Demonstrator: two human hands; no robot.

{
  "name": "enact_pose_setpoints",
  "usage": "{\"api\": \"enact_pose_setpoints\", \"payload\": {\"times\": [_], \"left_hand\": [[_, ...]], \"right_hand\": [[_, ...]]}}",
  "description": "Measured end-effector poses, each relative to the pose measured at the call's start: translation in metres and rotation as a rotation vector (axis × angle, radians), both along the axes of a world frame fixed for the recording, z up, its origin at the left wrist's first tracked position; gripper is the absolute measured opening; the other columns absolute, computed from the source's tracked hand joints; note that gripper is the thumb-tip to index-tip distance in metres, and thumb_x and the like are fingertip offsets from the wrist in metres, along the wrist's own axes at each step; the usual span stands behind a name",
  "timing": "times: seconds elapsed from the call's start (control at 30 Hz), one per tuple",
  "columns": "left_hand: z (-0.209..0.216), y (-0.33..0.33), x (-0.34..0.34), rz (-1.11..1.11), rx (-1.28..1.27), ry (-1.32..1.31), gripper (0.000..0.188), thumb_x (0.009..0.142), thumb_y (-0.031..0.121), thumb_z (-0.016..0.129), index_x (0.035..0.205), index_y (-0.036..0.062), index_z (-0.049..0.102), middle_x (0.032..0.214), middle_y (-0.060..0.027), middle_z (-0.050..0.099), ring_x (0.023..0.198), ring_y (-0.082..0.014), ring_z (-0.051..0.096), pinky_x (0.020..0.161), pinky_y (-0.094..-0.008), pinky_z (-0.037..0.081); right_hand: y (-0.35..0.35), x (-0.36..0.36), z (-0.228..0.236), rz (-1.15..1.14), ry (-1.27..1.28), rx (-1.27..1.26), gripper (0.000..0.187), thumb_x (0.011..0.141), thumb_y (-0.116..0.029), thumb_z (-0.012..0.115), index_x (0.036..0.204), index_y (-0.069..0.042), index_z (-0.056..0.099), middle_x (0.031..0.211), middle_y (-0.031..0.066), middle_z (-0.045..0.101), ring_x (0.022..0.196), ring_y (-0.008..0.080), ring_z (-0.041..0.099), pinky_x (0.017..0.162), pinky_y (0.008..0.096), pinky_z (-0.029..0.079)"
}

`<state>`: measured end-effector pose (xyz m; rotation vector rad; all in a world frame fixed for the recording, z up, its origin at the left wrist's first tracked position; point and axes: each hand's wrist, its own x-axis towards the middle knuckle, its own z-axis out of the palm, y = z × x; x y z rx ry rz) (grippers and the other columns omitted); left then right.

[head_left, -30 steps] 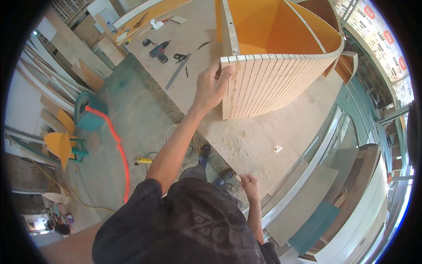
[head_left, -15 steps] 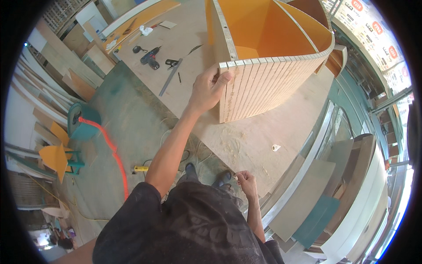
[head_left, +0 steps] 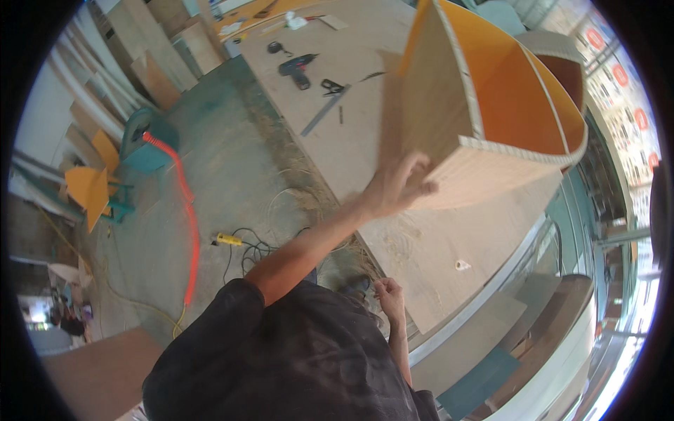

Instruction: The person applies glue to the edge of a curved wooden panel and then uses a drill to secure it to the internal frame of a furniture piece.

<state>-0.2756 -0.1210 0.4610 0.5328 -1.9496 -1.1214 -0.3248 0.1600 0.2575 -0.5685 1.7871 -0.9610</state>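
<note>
The left hand [head_left: 401,186] is beside the curved box [head_left: 484,168]; the right hand [head_left: 390,293] is near the surface's [head_left: 428,281] closest corner.

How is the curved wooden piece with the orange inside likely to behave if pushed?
The wooden piece is probably stiff, since its joined panels hold a clear shape. It may feel heavy, being far bigger than the drill.

On the large white printed sheet [head_left: 626,99] at the right, rounded orange-red marks [head_left: 620,75] and small dark print stand, too blurred to read.
</note>
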Motion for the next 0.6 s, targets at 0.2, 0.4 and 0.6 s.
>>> {"api": "enact_pose_setpoints", "payload": {"times": [0.2, 0.4, 0.6], "left_hand": [[-0.152, 0.019, 0.167, -0.137, 0.399, -0.759, 0.053, 0.099, 0.045, 0.062, 0.122, -0.0025, 0.059, 0.126, -0.0262, 0.064, 0.117, -0.0423, 0.063, 0.096, -0.0494, 0.050], [-0.267, 0.040, 0.371, -0.207, 0.552, -1.369, 0.060, 0.096, 0.048, 0.062, 0.129, -0.0022, 0.063, 0.127, -0.0260, 0.066, 0.122, -0.0417, 0.061, 0.102, -0.0512, 0.049], [-0.245, -0.019, 0.432, 0.156, 0.551, -1.264, 0.053, 0.097, 0.046, 0.061, 0.121, -0.0017, 0.066, 0.125, -0.0254, 0.066, 0.122, -0.0420, 0.061, 0.101, -0.0506, 0.049]], "right_hand": [[-0.040, 0.006, 0.007, 0.135, 0.049, 0.205, 0.025, 0.097, -0.021, 0.069, 0.089, 0.002, 0.065, 0.077, 0.0047, 0.067, 0.069, 0.0116, 0.062, 0.061, 0.0292, 0.050], [-0.098, 0.048, -0.002, 0.062, 0.065, 0.006, 0.020, 0.096, -0.019, 0.069, 0.101, -0.001, 0.063, 0.085, 0.0034, 0.065, 0.072, 0.0105, 0.061, 0.056, 0.0292, 0.048], [-0.201, 0.100, -0.036, 0.292, 0.036, 0.020, 0.016, 0.095, -0.018, 0.068, 0.103, -0.003, 0.067, 0.084, 0.0047, 0.067, 0.075, 0.0096, 0.062, 0.062, 0.0270, 0.050]]}}
